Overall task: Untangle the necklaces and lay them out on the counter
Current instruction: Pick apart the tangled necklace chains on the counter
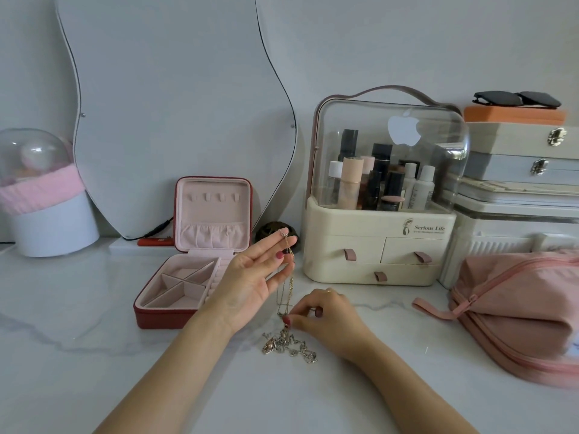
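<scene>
I'm looking down at a white marbled surface [94, 355], and both hands are busy with the necklaces [289, 341]. The left hand [250, 277] is raised, palm turned up, its fingers [275, 245] mostly straight, with a thin gold chain [289, 267] draped over the fingertips and hanging down from them; whether the thumb pins it there, I can't tell. The right hand [326, 314] sits low, just above the surface, thumb and forefinger pinching the strands where they meet the knot. Below that pinch, the tangled clump of chains and pendants lies on the surface, right between my two wrists.

Left of the raised hand, an open red jewelry case [156, 317] with a pink lining stands with its lid upright, compartments showing. Behind it leans a wavy-edged mirror [175, 104]. To the right of the hands, a cream cosmetics organizer [376, 245] with a clear dome holds bottles and tubes. Far right, a pink zippered pouch [517, 314] lies on the surface, with stacked boxes [517, 151] behind it and sunglasses [517, 100] on top.
</scene>
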